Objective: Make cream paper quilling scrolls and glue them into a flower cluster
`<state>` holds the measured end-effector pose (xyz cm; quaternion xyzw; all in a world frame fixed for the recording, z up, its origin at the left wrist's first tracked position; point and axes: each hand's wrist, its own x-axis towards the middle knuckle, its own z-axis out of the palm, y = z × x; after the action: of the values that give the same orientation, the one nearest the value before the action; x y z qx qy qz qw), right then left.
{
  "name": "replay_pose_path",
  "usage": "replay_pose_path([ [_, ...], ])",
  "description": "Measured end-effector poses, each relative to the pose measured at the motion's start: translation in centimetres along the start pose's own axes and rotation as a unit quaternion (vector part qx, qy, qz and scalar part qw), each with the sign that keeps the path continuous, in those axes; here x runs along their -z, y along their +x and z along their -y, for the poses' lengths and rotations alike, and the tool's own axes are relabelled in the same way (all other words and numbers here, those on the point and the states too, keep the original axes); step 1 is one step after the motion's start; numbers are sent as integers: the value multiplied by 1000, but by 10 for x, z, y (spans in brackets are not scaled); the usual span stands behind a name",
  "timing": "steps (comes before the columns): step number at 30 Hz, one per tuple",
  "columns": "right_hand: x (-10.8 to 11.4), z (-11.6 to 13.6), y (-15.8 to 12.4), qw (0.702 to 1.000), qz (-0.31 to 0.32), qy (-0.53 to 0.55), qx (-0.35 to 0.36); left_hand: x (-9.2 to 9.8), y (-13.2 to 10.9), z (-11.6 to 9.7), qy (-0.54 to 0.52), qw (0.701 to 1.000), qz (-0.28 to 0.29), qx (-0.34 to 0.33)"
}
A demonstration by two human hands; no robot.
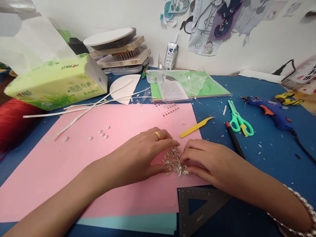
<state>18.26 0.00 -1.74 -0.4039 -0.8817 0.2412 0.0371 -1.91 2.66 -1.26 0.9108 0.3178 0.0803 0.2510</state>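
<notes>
A small cream paper quilling ornament, made of coiled spirals with pearl-like beads, lies on pink paper. My left hand, with a gold ring, curves around its left side; the thumb is at the lower edge and the fingers at the top. My right hand grips its right side with bent fingers and thumb. Fingertips hide parts of the edges. Yellow tweezers lie just beyond the hands. Several loose half-pearl beads sit on the paper to the left.
Green scissors, a black pen and a blue glue gun lie right. A dark set square is near the front. White paper strips, a tissue pack and green folders lie farther back.
</notes>
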Motion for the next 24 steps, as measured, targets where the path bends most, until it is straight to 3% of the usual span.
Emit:
replay_pose_path([
  [24, -1, -1, 1, 1000, -9, 15, -14, -1, 0, 0, 8, 1000, -4, -6],
])
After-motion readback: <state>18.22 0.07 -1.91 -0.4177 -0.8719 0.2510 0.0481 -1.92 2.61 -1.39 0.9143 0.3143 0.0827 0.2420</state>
